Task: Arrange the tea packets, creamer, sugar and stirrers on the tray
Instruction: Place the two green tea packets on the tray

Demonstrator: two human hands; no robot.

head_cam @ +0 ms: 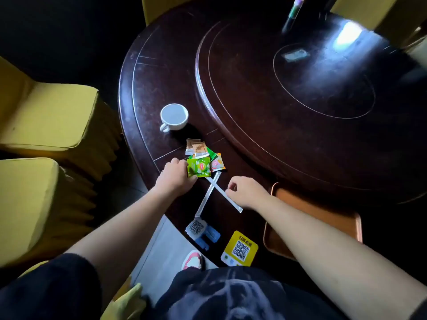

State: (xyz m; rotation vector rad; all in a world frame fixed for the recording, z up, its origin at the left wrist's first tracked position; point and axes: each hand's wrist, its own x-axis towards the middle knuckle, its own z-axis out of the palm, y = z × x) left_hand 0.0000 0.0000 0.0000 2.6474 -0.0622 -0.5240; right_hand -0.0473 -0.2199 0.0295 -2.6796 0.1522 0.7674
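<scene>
Both hands at the packet pile on the dark round table [161, 93]

The left hand [175, 176] pinches the near-left corner of a green tea packet [199, 167] atop the pile, with brown sachets [197, 146] at its 12 o'clock and an orange packet [217, 163] at 2 o'clock. The right hand [246, 192], fingers loosely curled, rests on one of two crossed wrapped stirrers [209, 195], perhaps gripping it. The copper tray [346, 218] lies at 3 o'clock; a white cup [173, 117] at 11 o'clock; blue-and-white packets [202, 230] sit at 6 o'clock
</scene>
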